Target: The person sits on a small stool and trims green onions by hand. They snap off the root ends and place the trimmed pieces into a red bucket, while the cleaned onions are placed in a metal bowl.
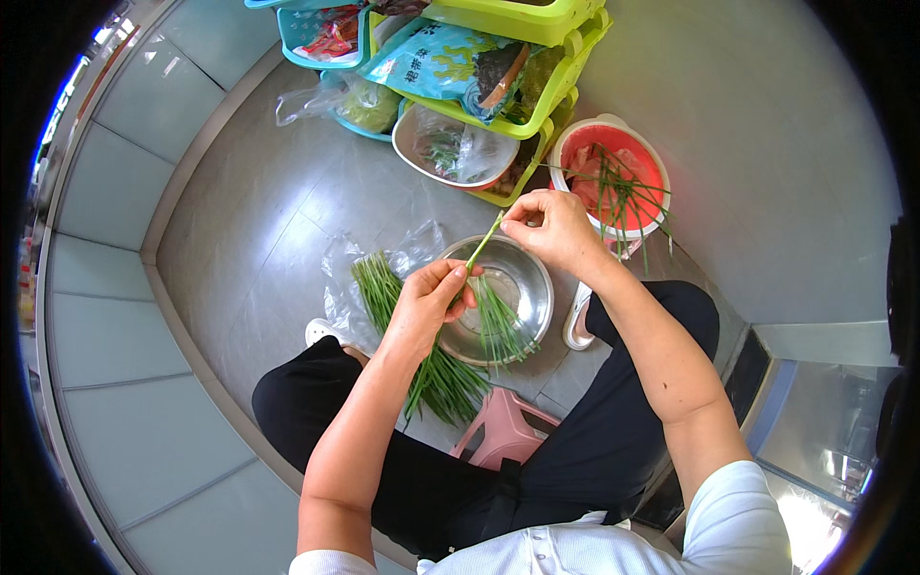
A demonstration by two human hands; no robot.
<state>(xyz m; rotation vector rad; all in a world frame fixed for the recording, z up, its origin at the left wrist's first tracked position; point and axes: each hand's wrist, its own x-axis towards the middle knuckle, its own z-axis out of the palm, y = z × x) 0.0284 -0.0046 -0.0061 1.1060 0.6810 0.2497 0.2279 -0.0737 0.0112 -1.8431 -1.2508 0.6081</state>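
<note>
My left hand [435, 296] is closed around a small bunch of green garlic chives [496, 316], whose leaves hang over a round stainless steel basin [540, 287]. The pale stem ends point up to my right hand [550, 226], where thumb and forefinger pinch at their tips. Left of the basin, a larger pile of chives [442, 384] lies on a clear plastic bag [338, 277] on the floor, partly hidden by my left forearm. Beyond my right hand stands a red and white bucket [650, 147] with a pink bag inside and loose green leaves draped over its rim.
Lime-green stacked baskets [525, 128] hold packaged food at the top. Light-blue baskets [287, 50] stand beside them, and a white oval tub [402, 144] holds bagged greens. A pink plastic stool [503, 438] is between my legs. Glossy panels line the left; a grey wall rises at right.
</note>
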